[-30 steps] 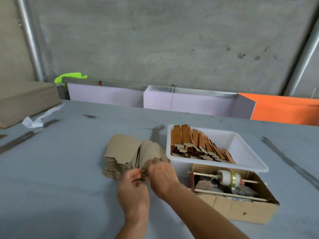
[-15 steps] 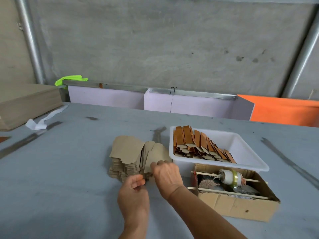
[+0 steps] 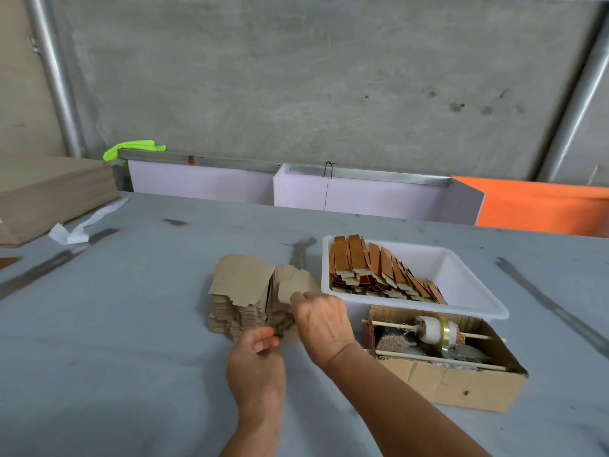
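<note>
Right hand (image 3: 321,321) pinches the brown die-cut cardboard stack (image 3: 242,288), left of the white plastic tray (image 3: 448,268). Left hand (image 3: 257,364) grip curled; whether it holds anything cannot be told.

One tray (image 3: 456,285), one cardboard box (image 3: 445,380) — one card stack (image 3: 240,285).

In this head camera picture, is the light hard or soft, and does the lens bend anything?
Head view: light is soft and even, with only faint shadows under the right hand and the cardboard box; no strong glare on the white tray; the metal pipe at the left edge leans inward, probably from the wide lens.
</note>
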`<state>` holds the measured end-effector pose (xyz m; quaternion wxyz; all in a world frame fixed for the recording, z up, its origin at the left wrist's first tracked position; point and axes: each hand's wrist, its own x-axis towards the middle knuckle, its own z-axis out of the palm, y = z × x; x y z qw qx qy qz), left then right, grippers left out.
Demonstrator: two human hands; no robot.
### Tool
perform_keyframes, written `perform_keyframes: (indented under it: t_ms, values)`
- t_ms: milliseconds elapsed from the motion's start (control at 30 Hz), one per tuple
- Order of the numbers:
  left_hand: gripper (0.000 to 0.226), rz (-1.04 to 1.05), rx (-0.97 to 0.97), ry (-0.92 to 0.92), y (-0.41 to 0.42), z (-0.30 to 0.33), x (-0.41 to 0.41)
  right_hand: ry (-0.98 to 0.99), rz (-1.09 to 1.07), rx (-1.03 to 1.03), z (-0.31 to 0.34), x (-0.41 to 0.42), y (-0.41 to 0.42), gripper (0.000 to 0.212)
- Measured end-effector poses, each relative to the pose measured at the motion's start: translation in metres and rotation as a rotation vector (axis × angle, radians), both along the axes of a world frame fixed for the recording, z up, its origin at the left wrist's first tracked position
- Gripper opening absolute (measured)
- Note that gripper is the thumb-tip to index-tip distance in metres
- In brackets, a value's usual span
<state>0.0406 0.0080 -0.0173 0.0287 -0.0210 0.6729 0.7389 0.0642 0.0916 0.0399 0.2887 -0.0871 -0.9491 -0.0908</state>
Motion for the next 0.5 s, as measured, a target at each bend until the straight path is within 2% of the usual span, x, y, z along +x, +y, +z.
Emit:
perform_keyframes:
  t_ms: [133, 233, 267, 400, 500]
  values:
    - [0.036, 0.001, 0.024, 0.028, -0.002, 0.001, 0.001, 0.218, 0.033, -0.029, 0.012, 0.005, 0.007, 0.038]
    - [0.024, -0.014, 0.058, 0.074, -0.002, 0.006, 0.004, 0.400, 0.061, -0.229, 0.021, 0.017, 0.015, 0.024]
    - [0.021, -0.027, 0.083, 0.092, -0.001, 0.008, 0.006, 0.449, 0.070, -0.329, 0.025, 0.024, 0.019, 0.017]
    - [0.041, -0.094, 0.223, 0.072, 0.005, 0.024, 0.016, 0.468, 0.035, -0.863, 0.026, 0.067, 0.036, 0.006]
    - [0.027, -0.199, 0.304, 0.019, 0.010, 0.032, 0.027, 0.410, 0.004, -1.246, 0.015, 0.100, 0.047, 0.017]
